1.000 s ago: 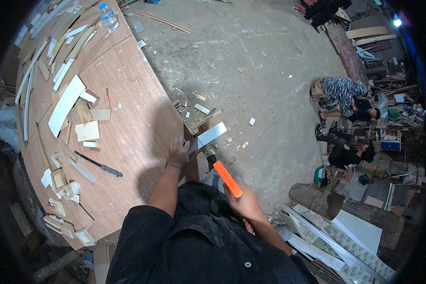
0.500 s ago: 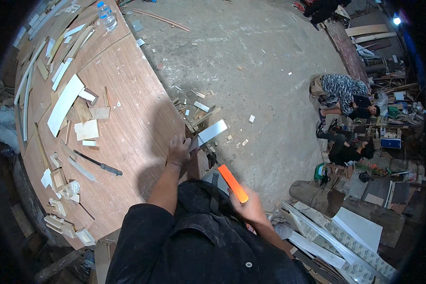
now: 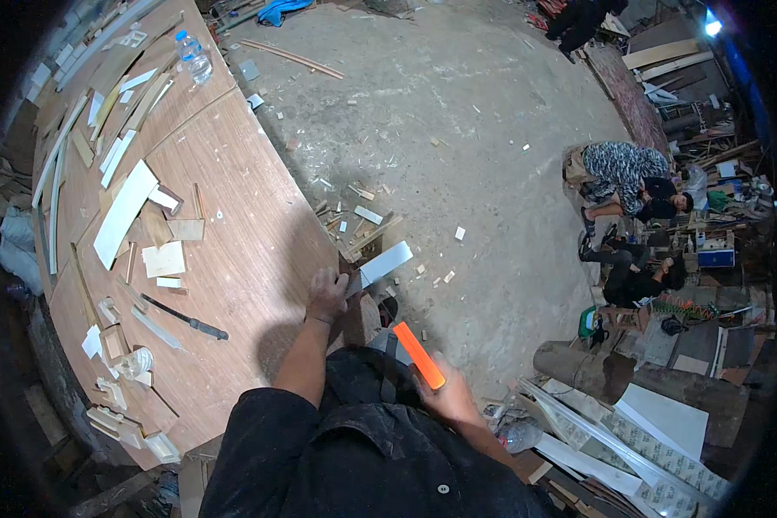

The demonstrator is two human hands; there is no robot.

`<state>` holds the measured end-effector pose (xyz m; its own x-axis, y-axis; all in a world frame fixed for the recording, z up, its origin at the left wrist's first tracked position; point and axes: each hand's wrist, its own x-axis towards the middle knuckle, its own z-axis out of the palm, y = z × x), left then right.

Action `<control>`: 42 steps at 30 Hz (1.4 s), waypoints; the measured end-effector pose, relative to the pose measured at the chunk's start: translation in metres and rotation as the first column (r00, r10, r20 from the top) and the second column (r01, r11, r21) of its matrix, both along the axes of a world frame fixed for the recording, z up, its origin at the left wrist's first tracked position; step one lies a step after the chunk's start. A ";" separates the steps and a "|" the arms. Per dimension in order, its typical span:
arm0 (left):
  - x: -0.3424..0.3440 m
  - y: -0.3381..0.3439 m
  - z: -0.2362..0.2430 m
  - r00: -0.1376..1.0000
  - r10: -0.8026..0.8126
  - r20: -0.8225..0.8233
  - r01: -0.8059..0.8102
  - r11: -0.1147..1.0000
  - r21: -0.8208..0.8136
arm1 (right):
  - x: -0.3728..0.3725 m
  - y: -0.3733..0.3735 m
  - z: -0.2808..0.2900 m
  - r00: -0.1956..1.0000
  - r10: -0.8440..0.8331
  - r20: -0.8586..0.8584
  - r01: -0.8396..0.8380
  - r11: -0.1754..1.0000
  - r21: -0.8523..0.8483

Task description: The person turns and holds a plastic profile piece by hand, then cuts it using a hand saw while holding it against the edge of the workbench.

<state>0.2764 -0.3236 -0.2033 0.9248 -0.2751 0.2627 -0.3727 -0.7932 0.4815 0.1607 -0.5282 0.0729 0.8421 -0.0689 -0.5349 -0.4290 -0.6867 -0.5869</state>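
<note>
L hand (image 3: pixel 328 296) is at table's (image 3: pixel 242 216) right edge, fingers bent over left end of white strip (image 3: pixel 387 264), so grasping it there; thumb side is toward the strip. Strip juts out past the edge, to the right & slightly far, over floor (image 3: pixel 492 112). R hand (image 3: pixel 449 397), to the right & nearer, is clenched round near end of orange tool (image 3: pixel 419 356); fingers partly hidden. Tool slants far-left, its far end nr the strip but apart from it.

On table, left of L hand: black-handled blade (image 3: pixel 186 317), lying flat w/ handle toward the right. Farther left, wide curved white pc (image 3: pixel 125 216) w/ small wood blocks next to it. Water btl (image 3: pixel 194 62) w/ blue cap stands at far end, nr right edge. Clear cup (image 3: pixel 135 363) on near-left side.

Wood scraps (image 3: pixel 371 216) lie on floor just beyond strip. Far right, 2 ppl: one in patterned top (image 3: pixel 626 168), one in black (image 3: pixel 634 281), nearer. Near right, stacked panels (image 3: pixel 665 423) beside a log (image 3: pixel 578 367).
</note>
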 end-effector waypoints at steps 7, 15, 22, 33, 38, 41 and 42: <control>-0.004 0.002 -0.004 1.000 -0.006 -0.011 0.006 0.999 0.047 | -0.005 0.002 -0.002 0.996 -0.037 -0.077 0.036 0.999 -0.017; -0.004 0.000 -0.006 0.999 0.005 -0.049 -0.002 0.998 0.057 | -0.024 -0.012 -0.023 1.000 -0.015 -0.007 0.015 1.000 -0.018; -0.003 -0.003 0.003 0.995 0.020 -0.095 -0.014 0.997 0.071 | -0.057 -0.027 -0.061 0.945 -0.105 0.309 0.072 0.991 0.115; -0.006 -0.003 -0.008 0.998 0.013 -0.063 -0.010 0.999 0.049 | -0.092 -0.056 -0.035 0.959 0.080 0.271 -0.078 0.997 -0.019; -0.004 -0.008 -0.016 0.992 0.121 0.041 -0.120 0.992 -0.023 | -0.109 -0.069 0.010 0.988 -0.051 0.145 0.052 0.999 0.000; -0.007 -0.012 -0.013 0.994 0.103 0.024 -0.103 0.994 -0.026 | -0.119 -0.072 0.030 0.971 0.016 0.237 -0.003 0.999 -0.055; -0.005 -0.010 -0.016 0.993 0.107 0.041 -0.106 0.994 -0.009 | -0.116 -0.072 0.037 0.983 0.003 0.186 0.003 0.999 -0.033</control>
<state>0.2715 -0.3336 -0.2196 0.9372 -0.1737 0.3024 -0.3058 -0.8262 0.4731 0.0448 -0.5998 0.1103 0.9265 -0.0841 -0.3667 -0.3149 -0.7067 -0.6336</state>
